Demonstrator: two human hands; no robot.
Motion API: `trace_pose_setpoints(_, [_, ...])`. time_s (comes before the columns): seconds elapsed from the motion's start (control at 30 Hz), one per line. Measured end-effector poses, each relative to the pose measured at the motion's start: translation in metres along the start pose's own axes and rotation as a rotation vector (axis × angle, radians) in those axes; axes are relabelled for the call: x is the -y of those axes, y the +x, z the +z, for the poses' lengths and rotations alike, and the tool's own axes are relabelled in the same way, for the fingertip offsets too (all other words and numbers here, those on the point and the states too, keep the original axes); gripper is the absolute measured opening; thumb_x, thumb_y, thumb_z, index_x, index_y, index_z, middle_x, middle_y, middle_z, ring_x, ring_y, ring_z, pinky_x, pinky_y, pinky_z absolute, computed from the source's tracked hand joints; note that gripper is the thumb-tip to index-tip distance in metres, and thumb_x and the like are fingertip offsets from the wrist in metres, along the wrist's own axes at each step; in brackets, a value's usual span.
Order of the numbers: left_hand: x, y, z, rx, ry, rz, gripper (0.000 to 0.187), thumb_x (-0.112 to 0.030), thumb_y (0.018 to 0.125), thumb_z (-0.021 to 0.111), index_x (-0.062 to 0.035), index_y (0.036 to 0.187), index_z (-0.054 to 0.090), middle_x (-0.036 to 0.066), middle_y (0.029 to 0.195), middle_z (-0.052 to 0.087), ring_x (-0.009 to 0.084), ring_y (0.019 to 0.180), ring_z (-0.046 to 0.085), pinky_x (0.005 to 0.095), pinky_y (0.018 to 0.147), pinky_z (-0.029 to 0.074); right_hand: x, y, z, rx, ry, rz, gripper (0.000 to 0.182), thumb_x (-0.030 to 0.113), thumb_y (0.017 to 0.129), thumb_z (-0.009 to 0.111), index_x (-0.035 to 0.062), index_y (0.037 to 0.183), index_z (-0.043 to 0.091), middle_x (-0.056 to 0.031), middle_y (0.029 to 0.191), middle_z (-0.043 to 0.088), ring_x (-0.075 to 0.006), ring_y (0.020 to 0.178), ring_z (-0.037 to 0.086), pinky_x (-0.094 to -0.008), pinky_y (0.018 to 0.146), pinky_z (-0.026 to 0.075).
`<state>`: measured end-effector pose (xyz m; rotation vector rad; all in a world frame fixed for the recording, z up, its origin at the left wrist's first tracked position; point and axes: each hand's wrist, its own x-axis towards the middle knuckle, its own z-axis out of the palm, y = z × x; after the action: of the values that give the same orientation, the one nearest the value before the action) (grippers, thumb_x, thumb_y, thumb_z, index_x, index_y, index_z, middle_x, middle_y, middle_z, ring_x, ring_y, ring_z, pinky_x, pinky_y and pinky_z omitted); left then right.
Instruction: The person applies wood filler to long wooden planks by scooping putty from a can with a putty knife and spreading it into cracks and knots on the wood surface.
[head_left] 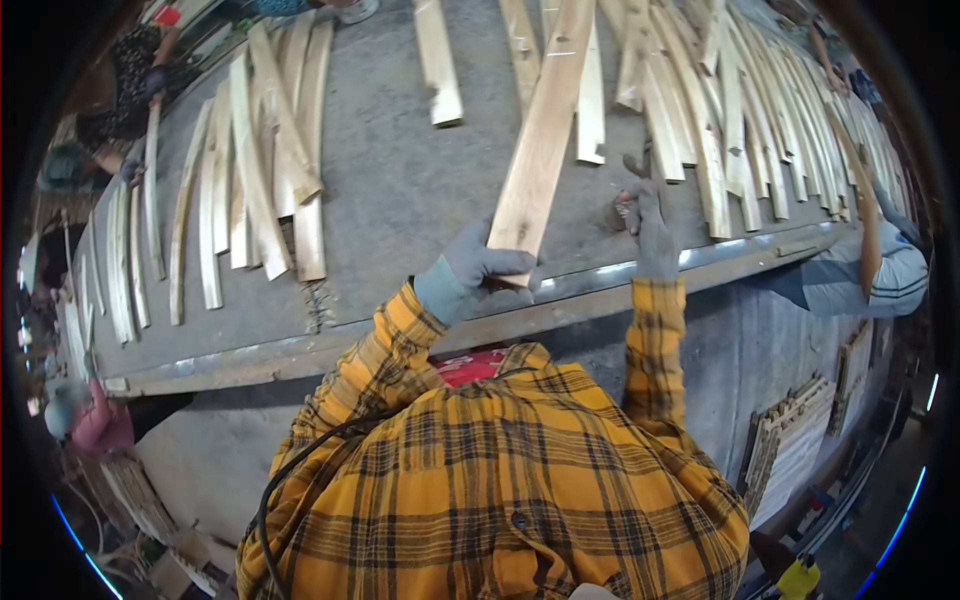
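My left hand [475, 265], in a grey glove, grips the near end of a long pale wooden board [545, 140]. That board slants away from me over the table, its far end cut off by the top of the view. To its right, my right hand [652, 235], also gloved, is raised over the table's near edge with fingers curled. Something small and dark shows at those fingers, too blurred to name. Beyond the left hand, a shorter board [438, 65] lies on the grey table [390, 190].
Many loose boards lie to the left [255, 160] and right [740, 120]. A metal-edged rim [590, 275] runs along the near side. A co-worker in a grey-and-white shirt [880, 265] stands right, one in pink [100, 420] left. Stacked wood [790, 450] rests below.
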<state>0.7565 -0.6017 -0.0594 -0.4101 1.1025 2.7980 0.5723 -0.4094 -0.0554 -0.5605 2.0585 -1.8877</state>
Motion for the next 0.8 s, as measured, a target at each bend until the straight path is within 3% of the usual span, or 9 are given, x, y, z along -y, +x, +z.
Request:
trace_pose_setpoints(0.03, [-0.001, -0.002, -0.01, -0.022, 0.001, -0.007, 0.055, 0.001, 0.076, 0.064, 0.0038, 0.123, 0.036, 0.016, 0.094, 0.059, 0.0242, 0.075, 0.064, 0.0348, 0.059, 0.059, 0.003, -0.014, 0.01, 0.01, 0.014, 0.016, 0.031, 0.021, 0.096, 0.047, 0.0098, 0.124, 0.054, 0.0003, 0.075, 0.056, -0.0053, 0.051, 0.046, -0.0216, 0.045, 0.038])
trace_pose_setpoints(0.1, [-0.002, -0.002, -0.029, -0.042, -0.104, -0.045, 0.053, 0.001, 0.076, 0.064, 0.0039, 0.122, 0.038, 0.016, 0.093, 0.059, 0.023, 0.075, 0.064, 0.0342, 0.057, 0.058, 0.011, -0.038, 0.033, 0.163, -0.446, -0.414, 0.034, 0.009, 0.087, 0.057, 0.0131, 0.121, 0.059, -0.002, 0.076, 0.057, -0.0123, 0.06, 0.054, -0.0264, 0.054, 0.045])
trace_pose_setpoints(0.13, [0.015, 0.008, -0.033, -0.034, -0.022, 0.006, 0.048, -0.018, 0.082, 0.064, 0.0028, 0.12, 0.042, 0.016, 0.091, 0.059, 0.0225, 0.074, 0.064, 0.0333, 0.055, 0.058, 0.018, -0.048, 0.034, 0.169, -0.437, -0.401, 0.034, 0.009, 0.087, 0.057, 0.0131, 0.121, 0.059, -0.002, 0.076, 0.057, -0.0123, 0.06, 0.054, -0.0264, 0.054, 0.045])
trace_pose_setpoints(0.2, [0.03, 0.016, -0.052, 0.009, -0.151, 0.004, 0.051, -0.032, 0.084, 0.06, 0.0021, 0.119, 0.043, 0.016, 0.09, 0.059, 0.0231, 0.073, 0.064, 0.0336, 0.054, 0.057, 0.029, -0.062, 0.053, 0.189, -0.719, -0.461, 0.043, 0.004, 0.078, 0.062, 0.0166, 0.119, 0.061, -0.0043, 0.079, 0.059, -0.0186, 0.071, 0.059, -0.0283, 0.064, 0.048])
trace_pose_setpoints(0.27, [0.041, 0.026, -0.062, 0.046, -0.319, -0.017, 0.075, -0.065, 0.084, 0.042, 0.0005, 0.12, 0.044, 0.017, 0.09, 0.059, 0.0255, 0.073, 0.063, 0.0353, 0.053, 0.056, 0.025, -0.068, 0.063, 0.196, -0.756, -0.441, 0.043, 0.004, 0.077, 0.062, 0.0191, 0.118, 0.062, -0.0053, 0.08, 0.059, -0.0197, 0.072, 0.059, -0.0295, 0.064, 0.048])
trace_pose_setpoints(0.37, [0.033, 0.027, -0.05, -0.105, -0.32, 0.012, 0.074, -0.064, 0.086, 0.04, -0.0003, 0.122, 0.044, 0.018, 0.093, 0.058, 0.0268, 0.077, 0.063, 0.0367, 0.055, 0.056, 0.018, -0.069, 0.068, 0.198, -0.844, -0.482, 0.043, 0.005, 0.077, 0.062, 0.0225, 0.116, 0.063, -0.005, 0.082, 0.059, -0.0208, 0.073, 0.059, -0.0314, 0.064, 0.049])
trace_pose_setpoints(0.6, [0.032, 0.029, -0.054, -0.028, -0.371, 0.005, 0.074, -0.064, 0.087, 0.036, -0.0017, 0.125, 0.042, 0.016, 0.103, 0.057, 0.0275, 0.08, 0.063, 0.0382, 0.062, 0.057, 0.017, -0.075, 0.078, 0.17, -1.112, -0.668, 0.037, 0.006, 0.077, 0.061, 0.0234, 0.109, 0.065, -0.0005, 0.083, 0.058, -0.0193, 0.074, 0.059, -0.0311, 0.061, 0.051])
trace_pose_setpoints(0.7, [0.028, 0.026, -0.045, -0.244, -0.27, -0.003, 0.074, -0.065, 0.087, 0.036, -0.0023, 0.126, 0.041, 0.015, 0.104, 0.057, 0.0267, 0.083, 0.063, 0.0391, 0.065, 0.057, 0.029, -0.081, 0.078, 0.182, -1.152, -0.719, 0.038, 0.006, 0.077, 0.061, 0.0242, 0.11, 0.064, 0.0001, 0.086, 0.059, -0.0185, 0.074, 0.059, -0.0305, 0.061, 0.05])
trace_pose_setpoints(0.8, [0.023, 0.022, -0.055, -0.314, -0.277, 0.003, 0.08, -0.07, 0.082, 0.04, -0.0015, 0.123, 0.044, 0.015, 0.096, 0.059, 0.026, 0.073, 0.064, 0.0336, 0.05, 0.056, 0.022, -0.079, 0.084, 0.188, -1.057, -0.566, 0.039, 0.005, 0.077, 0.059, 0.0247, 0.111, 0.064, 0.0, 0.087, 0.059, -0.0183, 0.077, 0.06, -0.0307, 0.062, 0.051])
